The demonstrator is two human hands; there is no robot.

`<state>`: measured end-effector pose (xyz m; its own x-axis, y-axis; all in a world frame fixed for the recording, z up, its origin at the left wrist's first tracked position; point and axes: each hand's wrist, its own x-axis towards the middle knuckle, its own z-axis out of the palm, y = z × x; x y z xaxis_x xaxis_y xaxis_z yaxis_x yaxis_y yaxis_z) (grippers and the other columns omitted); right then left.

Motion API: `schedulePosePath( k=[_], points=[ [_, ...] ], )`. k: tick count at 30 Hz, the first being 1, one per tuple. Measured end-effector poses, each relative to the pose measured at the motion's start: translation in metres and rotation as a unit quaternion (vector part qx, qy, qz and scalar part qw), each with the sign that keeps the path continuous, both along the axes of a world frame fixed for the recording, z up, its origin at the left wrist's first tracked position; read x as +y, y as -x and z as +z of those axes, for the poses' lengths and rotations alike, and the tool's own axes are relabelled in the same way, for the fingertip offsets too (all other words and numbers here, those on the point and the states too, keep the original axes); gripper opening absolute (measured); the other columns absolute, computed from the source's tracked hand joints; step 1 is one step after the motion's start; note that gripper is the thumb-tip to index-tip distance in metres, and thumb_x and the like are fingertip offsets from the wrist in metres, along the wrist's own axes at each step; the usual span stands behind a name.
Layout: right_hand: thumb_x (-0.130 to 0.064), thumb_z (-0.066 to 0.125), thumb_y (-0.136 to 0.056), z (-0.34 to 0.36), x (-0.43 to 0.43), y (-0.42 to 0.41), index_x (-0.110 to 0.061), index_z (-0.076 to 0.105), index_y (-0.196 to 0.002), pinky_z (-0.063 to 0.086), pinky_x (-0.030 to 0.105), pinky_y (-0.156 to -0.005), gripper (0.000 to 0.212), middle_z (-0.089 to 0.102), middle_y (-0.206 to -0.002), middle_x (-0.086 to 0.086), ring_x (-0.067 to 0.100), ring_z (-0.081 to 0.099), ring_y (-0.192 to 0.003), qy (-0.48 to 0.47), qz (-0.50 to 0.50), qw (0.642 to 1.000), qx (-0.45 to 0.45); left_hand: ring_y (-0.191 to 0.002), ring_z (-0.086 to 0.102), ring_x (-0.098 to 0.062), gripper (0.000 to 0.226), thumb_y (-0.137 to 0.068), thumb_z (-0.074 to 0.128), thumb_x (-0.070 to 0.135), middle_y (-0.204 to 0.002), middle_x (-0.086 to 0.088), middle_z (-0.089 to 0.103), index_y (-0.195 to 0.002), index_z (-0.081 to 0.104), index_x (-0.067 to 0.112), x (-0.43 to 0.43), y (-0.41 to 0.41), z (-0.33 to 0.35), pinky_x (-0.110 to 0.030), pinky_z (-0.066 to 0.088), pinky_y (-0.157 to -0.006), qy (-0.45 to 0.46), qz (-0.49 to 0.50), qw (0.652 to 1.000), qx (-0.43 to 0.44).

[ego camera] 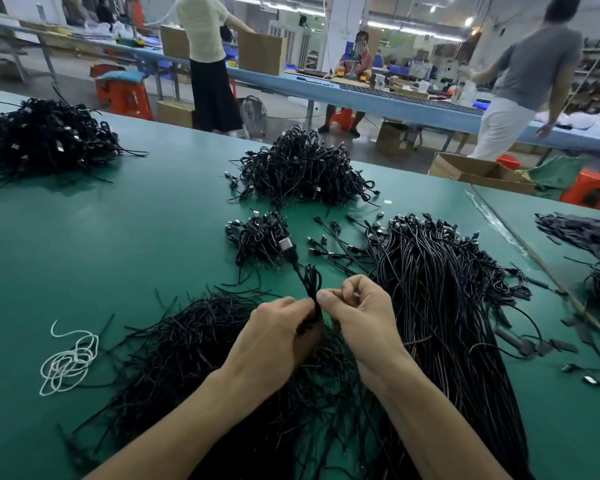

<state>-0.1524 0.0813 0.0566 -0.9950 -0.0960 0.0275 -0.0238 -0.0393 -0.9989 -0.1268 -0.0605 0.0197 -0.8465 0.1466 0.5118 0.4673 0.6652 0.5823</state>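
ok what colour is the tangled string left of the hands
White; the string lies loosely coiled on the green table, clearest in the head view.

Bright overhead strip lights, soft shadows, curved wide-angle edges, blurred background

Coiled cable (311, 289) between both hands (loose cables (440, 289) right).
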Motion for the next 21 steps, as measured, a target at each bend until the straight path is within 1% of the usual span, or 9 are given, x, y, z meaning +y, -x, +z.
schedulePosePath(
  k=[2, 5, 7, 9, 11, 13, 15, 17, 21],
  points=[
    [-0.01, 0.071, -0.089, 0.0, 0.005, 0.006, -0.017, 0.047, -0.079, 0.049, 0.022, -0.06, 0.027, 0.064, -0.069, -0.002, 0.007, 0.057, -0.062, -0.021, 0.006, 1.0, 0.002, -0.059, 0.054, -0.013, 0.01, -0.087, 0.074, 0.013, -0.072, 0.003, 0.062, -0.083, 0.064, 0.013, -0.001, 0.013, -0.004, -0.025, 0.046, -0.058, -0.014, 0.035, 0.998, 0.04],
    [-0.027, 0.07, -0.091, -0.007, 0.027, 0.019, -0.02, 0.062, -0.096, 0.053, 0.022, -0.075, 0.012, 0.07, -0.09, -0.003, 0.007, 0.064, -0.083, -0.229, -0.019, 0.972, 0.057, -0.057, 0.057, -0.007, 0.018, -0.086, 0.074, 0.013, -0.069, 0.007, 0.062, -0.074, 0.061, 0.017, -0.01, 0.042, -0.004, -0.017, 0.047, -0.056, -0.056, 0.08, 0.995, 0.023],
    [-0.029, 0.064, -0.095, -0.016, 0.051, 0.029, -0.019, 0.062, -0.117, 0.049, 0.023, -0.089, 0.024, 0.064, -0.112, -0.003, 0.011, 0.059, -0.104, -0.404, -0.057, 0.91, 0.076, -0.057, 0.057, -0.004, 0.024, -0.088, 0.07, 0.013, -0.068, 0.009, 0.06, -0.074, 0.055, 0.023, -0.021, 0.07, -0.002, -0.016, 0.049, -0.053, -0.078, 0.11, 0.991, -0.02],
    [-0.03, 0.055, -0.099, -0.027, 0.077, 0.035, -0.017, 0.05, -0.137, 0.044, 0.034, -0.101, 0.04, 0.053, -0.134, 0.003, 0.021, 0.048, -0.123, -0.558, -0.102, 0.822, 0.045, -0.06, 0.055, -0.007, 0.022, -0.089, 0.068, 0.012, -0.069, 0.008, 0.057, -0.076, 0.053, 0.021, -0.035, 0.101, -0.002, -0.015, 0.042, -0.054, -0.046, 0.143, 0.988, -0.041],
    [-0.032, 0.047, -0.101, -0.036, 0.097, 0.039, -0.016, 0.039, -0.146, 0.04, 0.04, -0.104, 0.048, 0.044, -0.144, 0.007, 0.029, 0.042, -0.129, -0.65, -0.131, 0.748, -0.006, -0.07, 0.057, -0.016, 0.015, -0.09, 0.065, 0.012, -0.073, 0.004, 0.057, -0.08, 0.055, 0.016, -0.047, 0.13, -0.001, -0.022, 0.041, -0.064, -0.014, 0.172, 0.983, -0.068],
    [-0.034, 0.042, -0.103, -0.045, 0.109, 0.042, -0.013, 0.038, -0.145, 0.042, 0.04, -0.101, 0.047, 0.047, -0.142, 0.01, 0.031, 0.045, -0.126, -0.68, -0.134, 0.72, -0.039, -0.081, 0.06, -0.023, 0.009, -0.093, 0.061, 0.012, -0.08, -0.002, 0.06, -0.085, 0.057, 0.014, -0.056, 0.152, -0.001, -0.03, 0.043, -0.07, -0.009, 0.197, 0.975, -0.103],
    [-0.031, 0.042, -0.104, -0.05, 0.115, 0.046, -0.011, 0.046, -0.139, 0.046, 0.037, -0.095, 0.041, 0.054, -0.132, 0.01, 0.03, 0.051, -0.119, -0.677, -0.136, 0.722, -0.045, -0.09, 0.061, -0.026, 0.004, -0.096, 0.057, 0.015, -0.091, -0.007, 0.064, -0.094, 0.06, 0.012, -0.062, 0.165, -0.002, -0.033, 0.047, -0.075, -0.01, 0.219, 0.966, -0.138],
    [-0.025, 0.043, -0.104, -0.053, 0.118, 0.05, -0.011, 0.055, -0.129, 0.051, 0.036, -0.088, 0.031, 0.062, -0.119, 0.008, 0.026, 0.057, -0.11, -0.655, -0.147, 0.74, -0.041, -0.1, 0.059, -0.026, 0.019, -0.098, 0.057, 0.019, -0.111, -0.013, 0.064, -0.116, 0.06, 0.012, -0.061, 0.169, -0.003, -0.035, 0.049, -0.086, -0.022, 0.225, 0.96, -0.167],
    [-0.016, 0.043, -0.104, -0.044, 0.115, 0.054, -0.012, 0.067, -0.119, 0.047, 0.028, -0.063, 0.029, 0.065, -0.101, 0.005, 0.018, 0.06, -0.082, -0.572, -0.174, 0.801, -0.035, -0.137, 0.037, -0.035, 0.052, -0.095, 0.063, 0.025, -0.156, -0.016, 0.027, -0.144, 0.044, 0.023, -0.046, 0.149, -0.003, -0.047, 0.042, -0.106, 0.048, 0.246, 0.96, -0.122]
  ],
)
